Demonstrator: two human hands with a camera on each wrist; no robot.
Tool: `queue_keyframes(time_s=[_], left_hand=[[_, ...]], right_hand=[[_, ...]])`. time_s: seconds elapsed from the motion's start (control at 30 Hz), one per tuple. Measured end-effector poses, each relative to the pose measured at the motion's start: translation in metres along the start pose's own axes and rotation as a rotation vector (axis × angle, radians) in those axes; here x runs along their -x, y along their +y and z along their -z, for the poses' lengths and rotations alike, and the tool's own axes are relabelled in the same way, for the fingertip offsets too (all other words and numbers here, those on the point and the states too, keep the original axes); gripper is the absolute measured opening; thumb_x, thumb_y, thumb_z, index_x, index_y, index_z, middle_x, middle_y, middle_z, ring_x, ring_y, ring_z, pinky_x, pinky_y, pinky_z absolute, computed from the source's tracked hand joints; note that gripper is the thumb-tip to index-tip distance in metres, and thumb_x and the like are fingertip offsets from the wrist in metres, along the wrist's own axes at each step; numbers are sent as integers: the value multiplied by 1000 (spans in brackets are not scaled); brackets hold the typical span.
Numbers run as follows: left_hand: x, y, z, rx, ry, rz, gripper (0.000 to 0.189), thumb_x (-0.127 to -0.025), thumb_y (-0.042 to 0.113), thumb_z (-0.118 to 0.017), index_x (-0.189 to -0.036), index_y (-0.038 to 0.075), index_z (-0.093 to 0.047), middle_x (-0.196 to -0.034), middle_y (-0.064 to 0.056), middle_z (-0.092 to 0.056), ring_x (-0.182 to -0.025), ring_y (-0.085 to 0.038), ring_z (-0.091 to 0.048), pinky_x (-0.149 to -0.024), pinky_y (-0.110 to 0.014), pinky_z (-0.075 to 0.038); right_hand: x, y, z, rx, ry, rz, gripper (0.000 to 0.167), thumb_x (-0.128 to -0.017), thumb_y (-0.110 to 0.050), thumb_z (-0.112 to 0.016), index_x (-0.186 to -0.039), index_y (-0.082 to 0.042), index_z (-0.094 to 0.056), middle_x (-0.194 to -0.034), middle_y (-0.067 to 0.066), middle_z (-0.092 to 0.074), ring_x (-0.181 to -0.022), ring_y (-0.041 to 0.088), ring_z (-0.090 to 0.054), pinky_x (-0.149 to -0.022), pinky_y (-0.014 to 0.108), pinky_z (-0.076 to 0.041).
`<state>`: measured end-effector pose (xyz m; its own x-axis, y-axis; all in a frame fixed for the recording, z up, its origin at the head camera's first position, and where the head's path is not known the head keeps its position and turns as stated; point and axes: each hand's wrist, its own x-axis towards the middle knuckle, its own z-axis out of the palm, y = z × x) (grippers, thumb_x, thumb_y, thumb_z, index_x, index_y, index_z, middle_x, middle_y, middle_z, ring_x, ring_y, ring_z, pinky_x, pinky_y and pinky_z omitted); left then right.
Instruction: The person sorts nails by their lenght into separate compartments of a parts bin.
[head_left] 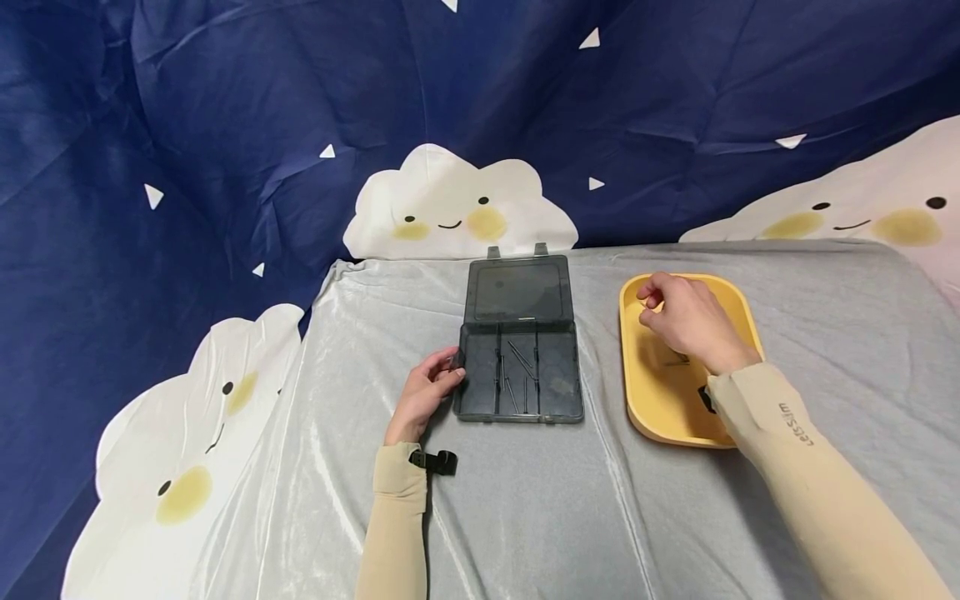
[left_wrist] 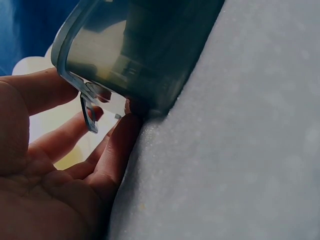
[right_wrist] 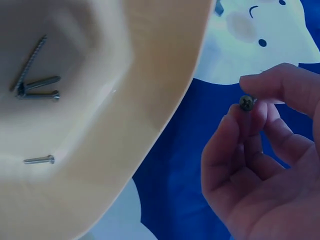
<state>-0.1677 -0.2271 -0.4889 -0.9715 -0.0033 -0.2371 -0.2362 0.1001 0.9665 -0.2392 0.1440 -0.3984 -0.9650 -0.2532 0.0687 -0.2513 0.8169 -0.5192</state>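
Observation:
A dark see-through plastic compartment box (head_left: 480, 367) lies on the cloth with its lid (head_left: 519, 290) raised toward the back. Several screws (head_left: 526, 396) lie in its middle compartment. My left hand (head_left: 423, 392) holds the box's left side; in the left wrist view thumb and fingers meet its wall and corner beside a small clip (left_wrist: 89, 114). Over the yellow tray (head_left: 636, 400), my right hand (head_left: 693, 321) pinches a screw (right_wrist: 246, 103) between thumb and fingers, its cross-slot head facing the wrist camera. Several more screws (right_wrist: 39, 161) rest on the tray's bottom.
Grey velvety cloth (head_left: 540, 508) covers the table, with folds running toward the front. A dark blue curtain (head_left: 300, 92) with cloud prints hangs behind and to the left. A black wrist strap (head_left: 435, 462) sits on the left sleeve.

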Motion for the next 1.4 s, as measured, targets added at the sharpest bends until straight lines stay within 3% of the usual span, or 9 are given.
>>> queue_keyframes(time_s=[0.7,1.4], left_hand=[[0,-1,0,16,4,2,50,-90,2,-63,-138,-1,-50,-129,-28,-55,-90,-4,-58,-78,-18,-49],[0,1,-1,-2,-2,-8,52,-90,3,-64,-139,-2,-48,-129,-31,-54,-90,-2,-58,-77,-18,-49]], right_hand=[[-1,-32,-5,-77,135,139,11,-80,-2,-59,-89,-4,-65,-83,11,-66,-77,25,-60,-72,36,-41],[-8,-49,-28,-151,138,158,8,-78,-2,-60,-84,-4,-65,-76,8,-65,-72,22,-58,-71,32,-42]])
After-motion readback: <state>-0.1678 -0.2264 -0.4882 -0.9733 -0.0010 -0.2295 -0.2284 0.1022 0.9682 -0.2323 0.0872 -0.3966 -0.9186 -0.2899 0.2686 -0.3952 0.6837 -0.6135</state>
